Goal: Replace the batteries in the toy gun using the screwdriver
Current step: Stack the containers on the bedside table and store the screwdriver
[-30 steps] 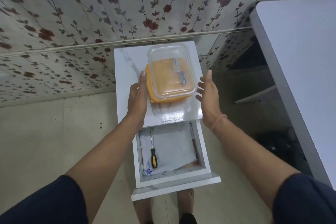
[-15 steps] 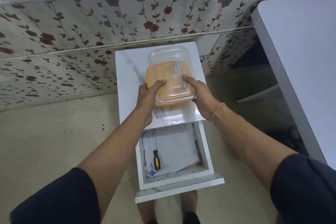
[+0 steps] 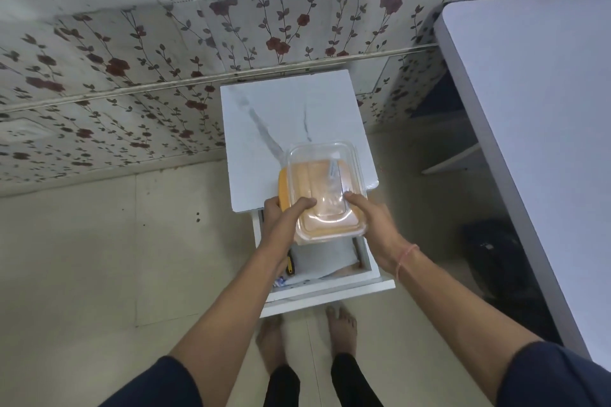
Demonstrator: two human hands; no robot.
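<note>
No legible text, label, brand or number anywhere (pale slip (image 3: 333, 172) inside the clear box (image 3: 317, 175), only a blur).

A wall (image 3: 158, 82) of panels printed with dark red roses runs behind a small white marble-look cabinet (image 3: 264, 115) whose drawer (image 3: 330, 294) stands open. Pale beige tiles cover the floor (image 3: 99, 258). A large pale table (image 3: 545, 142) fills the right side, with a dark bag (image 3: 496, 261) beneath its edge.

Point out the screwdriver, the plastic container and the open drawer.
screwdriver (image 3: 290, 266): head view, yellow handle end.
plastic container (image 3: 317, 175): head view, clear lid.
open drawer (image 3: 330, 293): head view, white front panel.
</note>
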